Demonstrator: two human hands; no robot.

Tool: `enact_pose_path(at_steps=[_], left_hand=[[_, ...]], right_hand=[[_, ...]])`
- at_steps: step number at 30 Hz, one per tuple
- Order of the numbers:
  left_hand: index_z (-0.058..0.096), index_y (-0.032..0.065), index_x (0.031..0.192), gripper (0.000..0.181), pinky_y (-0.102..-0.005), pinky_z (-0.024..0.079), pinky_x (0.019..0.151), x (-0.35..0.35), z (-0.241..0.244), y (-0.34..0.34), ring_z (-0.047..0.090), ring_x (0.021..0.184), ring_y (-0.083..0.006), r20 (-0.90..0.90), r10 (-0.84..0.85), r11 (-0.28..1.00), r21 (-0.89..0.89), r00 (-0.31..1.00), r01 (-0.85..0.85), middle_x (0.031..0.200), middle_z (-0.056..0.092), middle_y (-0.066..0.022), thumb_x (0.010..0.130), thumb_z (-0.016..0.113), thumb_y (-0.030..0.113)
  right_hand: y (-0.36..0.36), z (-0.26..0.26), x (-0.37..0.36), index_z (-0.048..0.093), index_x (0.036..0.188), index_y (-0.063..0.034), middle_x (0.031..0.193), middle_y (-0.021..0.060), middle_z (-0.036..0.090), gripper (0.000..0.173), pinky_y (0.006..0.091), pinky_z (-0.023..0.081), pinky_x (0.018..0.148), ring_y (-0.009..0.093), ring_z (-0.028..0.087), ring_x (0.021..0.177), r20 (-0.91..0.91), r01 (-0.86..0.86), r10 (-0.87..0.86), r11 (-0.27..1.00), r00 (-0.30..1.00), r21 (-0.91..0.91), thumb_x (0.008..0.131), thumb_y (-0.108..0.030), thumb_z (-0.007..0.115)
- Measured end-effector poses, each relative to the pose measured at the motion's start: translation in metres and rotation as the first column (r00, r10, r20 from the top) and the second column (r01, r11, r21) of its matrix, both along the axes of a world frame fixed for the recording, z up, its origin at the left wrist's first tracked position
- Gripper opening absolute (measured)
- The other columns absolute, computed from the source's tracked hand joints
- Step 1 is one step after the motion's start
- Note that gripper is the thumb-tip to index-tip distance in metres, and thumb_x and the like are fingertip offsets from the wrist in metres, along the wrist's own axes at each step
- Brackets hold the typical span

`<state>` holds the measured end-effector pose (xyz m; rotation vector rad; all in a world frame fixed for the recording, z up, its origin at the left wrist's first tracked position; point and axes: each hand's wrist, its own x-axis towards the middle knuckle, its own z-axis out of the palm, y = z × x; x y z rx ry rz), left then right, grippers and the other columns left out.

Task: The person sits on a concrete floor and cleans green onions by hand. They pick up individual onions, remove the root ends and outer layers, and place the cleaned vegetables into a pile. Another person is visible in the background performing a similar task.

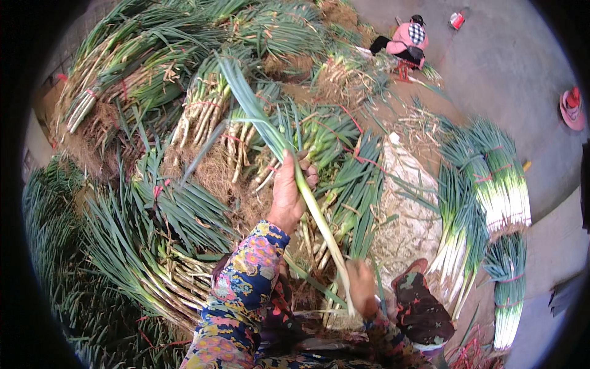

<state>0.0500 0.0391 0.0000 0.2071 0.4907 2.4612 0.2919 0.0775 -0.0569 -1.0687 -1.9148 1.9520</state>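
My left hand (288, 193) is wrapped around the middle of a long green onion stalk (315, 203). Its green leaves fan up and away from me, and the pale lower end slants down towards my lap. Beside that pale end is my right hand (362, 287), blurred, with its fingers curled close to the stalk. Whether it grips the stalk or a strip of its skin cannot be made out. A loose green leaf (313, 279) slants across just left of the stalk's lower end. Under my hands lie untrimmed green onions (352, 198) with dry outer skins.
Rooted onion bundles (198, 110) are heaped ahead and to the left. Cleaned white-ended bundles (502, 184) lie at right, past a dirt-streaked white sack (405, 207) and my shoe (410, 267). A person in pink (410, 39) sits on a red stool (404, 71) further off.
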Motion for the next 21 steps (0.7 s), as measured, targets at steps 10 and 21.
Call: enact_pose_path(at_steps=[10, 21], left_hand=[[0.052, 0.0063, 0.096, 0.020, -0.0348, 0.056, 0.068, 0.030, -0.001, 0.003, 0.064, 0.076, -0.0236, 0.045, -0.082, 0.993, -0.086, 0.996, 0.086, 0.084, 0.062, -0.0147, 0.094, 0.050, 0.026], [0.047, -0.0018, 0.096, 0.021, -0.0391, 0.057, 0.071, 0.004, -0.002, 0.002, 0.064, 0.073, -0.0264, -0.007, 0.128, 0.975, -0.180, 0.992, -0.127, 0.079, 0.060, -0.0183, 0.096, 0.044, 0.019]], right_hand=[[0.004, 0.041, -0.062, 0.054, 0.097, 0.0005, 0.079, 0.0120, 0.061, 0.020, 0.0306, 0.046, 0.057, 0.019, 0.060, 0.066, -0.363, 0.146, 0.102, 0.792, 0.926, 0.593, 0.085, -0.014, 0.061], [-0.006, 0.037, -0.051, 0.057, 0.091, 0.0000, 0.079, 0.0068, 0.061, 0.014, 0.0301, 0.049, 0.059, 0.014, 0.060, 0.068, -0.358, 0.155, 0.014, 0.884, 0.934, 0.440, 0.086, -0.013, 0.060]])
